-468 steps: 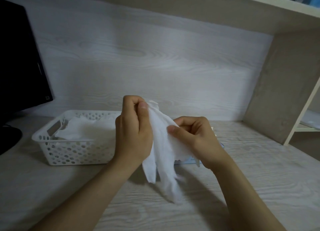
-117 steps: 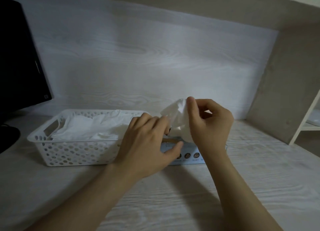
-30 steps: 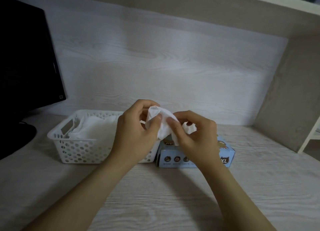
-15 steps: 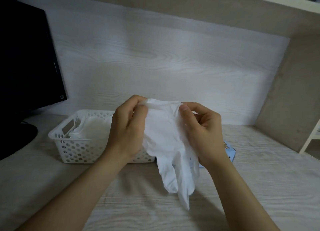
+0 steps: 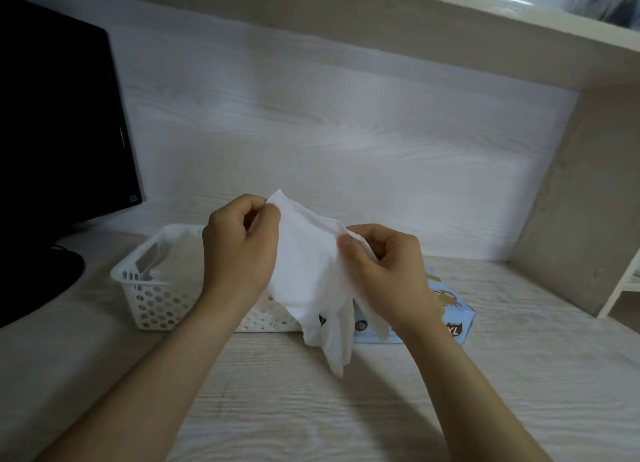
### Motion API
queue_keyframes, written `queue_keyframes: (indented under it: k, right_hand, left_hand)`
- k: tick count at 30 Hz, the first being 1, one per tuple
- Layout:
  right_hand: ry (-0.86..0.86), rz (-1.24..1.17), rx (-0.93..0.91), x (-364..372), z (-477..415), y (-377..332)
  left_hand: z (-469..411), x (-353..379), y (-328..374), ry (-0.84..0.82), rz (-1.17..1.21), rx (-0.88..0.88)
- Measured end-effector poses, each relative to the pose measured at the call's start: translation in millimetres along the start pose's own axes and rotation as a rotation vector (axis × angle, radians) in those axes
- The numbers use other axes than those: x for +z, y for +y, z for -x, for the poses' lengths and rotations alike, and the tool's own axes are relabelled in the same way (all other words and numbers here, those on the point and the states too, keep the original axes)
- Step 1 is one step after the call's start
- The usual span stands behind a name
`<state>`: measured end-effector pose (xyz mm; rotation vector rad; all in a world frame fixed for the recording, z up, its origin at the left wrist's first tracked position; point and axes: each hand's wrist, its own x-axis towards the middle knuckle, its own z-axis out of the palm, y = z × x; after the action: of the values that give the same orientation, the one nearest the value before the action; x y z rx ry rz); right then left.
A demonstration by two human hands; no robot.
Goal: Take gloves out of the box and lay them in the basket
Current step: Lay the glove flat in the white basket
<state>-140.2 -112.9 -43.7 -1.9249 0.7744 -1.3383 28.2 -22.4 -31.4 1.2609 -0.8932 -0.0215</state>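
While taut between left hand (image 5: pixel 239 250) and right hand (image 5: pixel 384 271), thin filmy white glove (image 5: pixel 308 271).

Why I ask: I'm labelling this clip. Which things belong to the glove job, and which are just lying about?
In the job:
- white glove, pinched by left hand and right hand
- white basket, holding a pile of gloves
- blue glove box

Lying about:
- black monitor and its stand
- shelf overhead
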Motion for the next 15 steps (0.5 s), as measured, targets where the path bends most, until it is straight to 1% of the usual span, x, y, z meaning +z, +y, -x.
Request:
queue_keyframes:
  k: [4,6,8,12,15]
  right_hand:
    - [0.261,0.032,0.131,19.5,-11.7,-14.2]
    - [0.291,0.113,0.134,32.4,-17.8,-23.1]
    - [0.274,0.262,0.063,45.0,-24.8,-27.7]
    - [0.112,0.642,-0.064,63.9,-40.6,-24.6]
    - [0.035,0.762,-0.162,74.2,-52.3,-25.2]
  left_hand:
    - [-8.1,-6.1,-3.8,0.035,0.022,0.008]
    - [-12.8,-8.8,-6.7,0.055,0.003,0.016]
    - [-18.1,-11.5,-9.9,0.073,-0.024,0.006]
    - [-24.3,-22.3,-14.9,0.068,-0.090,-0.045]
    - [-30.8,-33.1,-22.1,0.036,-0.280,0.002]
